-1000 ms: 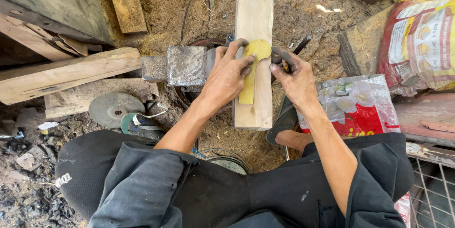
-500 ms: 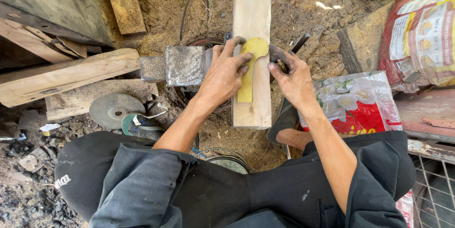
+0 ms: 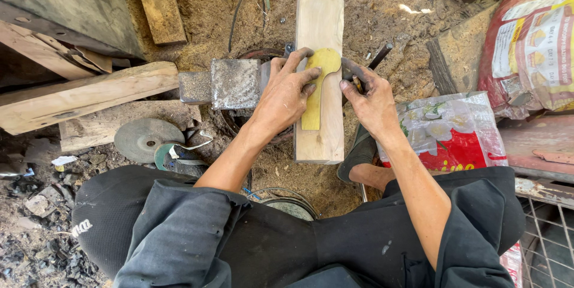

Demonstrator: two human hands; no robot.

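We press the left hand (image 3: 287,93) flat on a yellow template (image 3: 318,90) lying on a pale plank (image 3: 320,25) over sawdust. Right hand (image 3: 372,99) grips, apparently, a pencil (image 3: 357,83) at the template's edge.

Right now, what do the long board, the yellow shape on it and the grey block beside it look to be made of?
Board: pale raw wood, visible grain, unfinished. Yellow template under the left hand: thin, flat, matte; perhaps card or plywood. Grey block: likely metal, with a speckled dull sheen.
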